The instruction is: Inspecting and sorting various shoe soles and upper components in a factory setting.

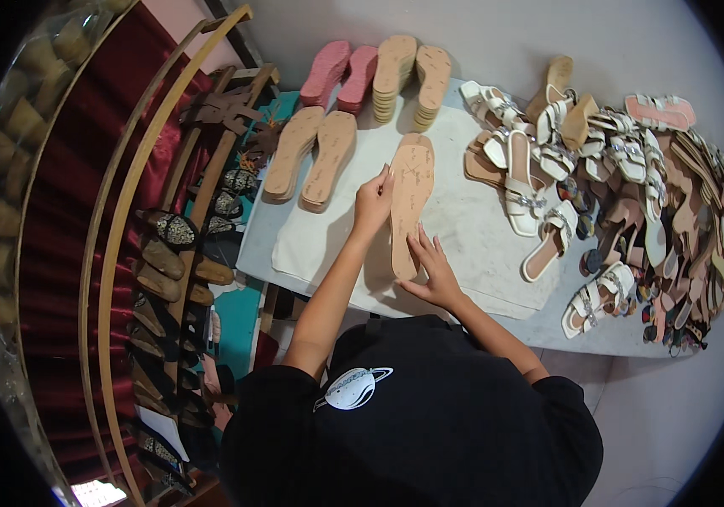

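A tan, sole-shaped insole [413, 188] with dark markings is held over the white-covered table [484, 237], its wide end pointing away from me. My left hand [371, 199] pinches its left edge near the wide end. At the narrow near end, my right hand [436, 272] grips the heel, thumb at the tip and fingers along the right edge. Whether it is one insole or several together I cannot tell. Left of it lie two tan insole stacks [311, 156]. Behind stand pink insole stacks [325, 74] and taller tan insole stacks [394, 72].
White strappy sandals [521, 198] lie scattered to the right, beside a large heap of mixed shoes [683, 228]. A wooden rack [189, 194] with several shoes stands to the left, near a dark red curtain [62, 253]. A grey wall [497, 34] rises behind the table.
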`<state>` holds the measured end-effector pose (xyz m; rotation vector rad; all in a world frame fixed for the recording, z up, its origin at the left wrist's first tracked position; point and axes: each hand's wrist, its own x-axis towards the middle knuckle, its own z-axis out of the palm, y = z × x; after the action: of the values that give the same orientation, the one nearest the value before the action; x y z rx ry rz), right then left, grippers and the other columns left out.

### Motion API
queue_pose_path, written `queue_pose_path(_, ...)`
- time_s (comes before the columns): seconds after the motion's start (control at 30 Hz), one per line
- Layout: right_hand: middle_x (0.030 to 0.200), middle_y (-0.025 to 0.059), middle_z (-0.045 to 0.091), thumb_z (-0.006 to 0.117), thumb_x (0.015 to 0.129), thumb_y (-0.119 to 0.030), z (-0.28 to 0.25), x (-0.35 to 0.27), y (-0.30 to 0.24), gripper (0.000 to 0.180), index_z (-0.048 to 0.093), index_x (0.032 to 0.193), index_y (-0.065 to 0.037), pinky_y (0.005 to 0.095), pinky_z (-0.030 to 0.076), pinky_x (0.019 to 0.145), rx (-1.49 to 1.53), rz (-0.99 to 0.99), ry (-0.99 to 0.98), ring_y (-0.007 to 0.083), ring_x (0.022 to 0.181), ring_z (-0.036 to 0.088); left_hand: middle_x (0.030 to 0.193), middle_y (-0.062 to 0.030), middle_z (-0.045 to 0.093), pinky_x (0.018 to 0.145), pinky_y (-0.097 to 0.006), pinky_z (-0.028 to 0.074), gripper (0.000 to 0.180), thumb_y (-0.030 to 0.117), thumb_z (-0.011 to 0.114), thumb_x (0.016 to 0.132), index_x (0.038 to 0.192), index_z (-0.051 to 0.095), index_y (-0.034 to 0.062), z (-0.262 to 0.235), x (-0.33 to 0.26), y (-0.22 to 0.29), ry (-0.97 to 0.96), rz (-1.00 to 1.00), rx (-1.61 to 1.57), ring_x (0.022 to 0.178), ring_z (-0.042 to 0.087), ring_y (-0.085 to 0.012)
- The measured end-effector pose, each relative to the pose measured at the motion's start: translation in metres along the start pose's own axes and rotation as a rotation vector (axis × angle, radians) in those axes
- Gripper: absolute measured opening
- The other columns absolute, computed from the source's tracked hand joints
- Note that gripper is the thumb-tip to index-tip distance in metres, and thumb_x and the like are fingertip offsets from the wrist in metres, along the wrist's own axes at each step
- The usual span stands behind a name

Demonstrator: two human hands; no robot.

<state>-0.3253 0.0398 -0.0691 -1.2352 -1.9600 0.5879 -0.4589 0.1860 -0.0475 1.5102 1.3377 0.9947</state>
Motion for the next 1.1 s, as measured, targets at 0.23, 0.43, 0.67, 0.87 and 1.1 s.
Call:
queue_pose_path(0.23,0.138,0.0248,0.027,0.070,0.068,-0.042,0.036,0.077,0.025,0.084,0.032,0.135,-0.007,0.0564,0.016,0.102,-0.123,0.082,0.053,0.0361,0.129,0.027,0.103,-0.0160,0.062,0.070,-0.023,0.047,0.043,0.014,0.050,0.088,0.127,0.041,-0.0033,-0.026,0.000,-0.047,-0.074,0.045,-0.225,0.081,0.060,-0.0111)
queue_pose_path(0.43,0.140,0.0228,0.025,0.067,0.069,-0.046,0.062,0.107,0.047,0.084,0.031,0.135,-0.008,0.0606,0.011,0.100,-0.219,0.114,-0.026,0.0337,0.131,0.024,0.109,-0.0218,0.057,0.085,-0.032,0.043,0.044,0.020,0.051,0.088,0.123,0.045,-0.0046,-0.041,0.021,-0.083,-0.030,0.027,-0.106,0.099,0.057,-0.0269)
queue_pose_path(0.67,0.139,0.0228,0.027,0.065,0.069,-0.050,0.083,0.123,0.058,0.083,0.034,0.133,-0.006,0.0666,0.007,0.097,-0.289,0.171,-0.050,0.0326,0.131,0.023,0.117,-0.0205,0.050,0.091,-0.035,0.038,0.042,0.025,0.051,0.086,0.118,0.051,-0.0025,-0.041,0.042,-0.097,-0.028,0.008,0.129,0.106,0.049,-0.0336)
queue_pose_path(0.87,0.138,0.0229,0.028,0.064,0.069,-0.047,0.088,0.126,0.063,0.081,0.035,0.132,-0.006,0.0701,0.001,0.094,-0.319,0.199,-0.050,0.0325,0.131,0.024,0.124,-0.0156,0.048,0.096,-0.041,0.033,0.049,0.035,0.049,0.086,0.122,0.049,0.0017,-0.035,0.032,-0.099,-0.034,-0.007,0.270,0.113,0.044,-0.0333)
queue_pose_path(1.1,0.139,0.0204,0.028,0.065,0.066,-0.045,0.092,0.126,0.061,0.080,0.037,0.130,-0.007,0.0722,0.000,0.092,-0.383,0.215,-0.125,0.0315,0.132,0.023,0.129,-0.0134,0.046,0.099,-0.043,0.028,0.050,0.037,0.048,0.086,0.125,0.047,0.0045,-0.039,0.025,-0.106,-0.033,0.002,0.284,0.119,0.040,-0.0326)
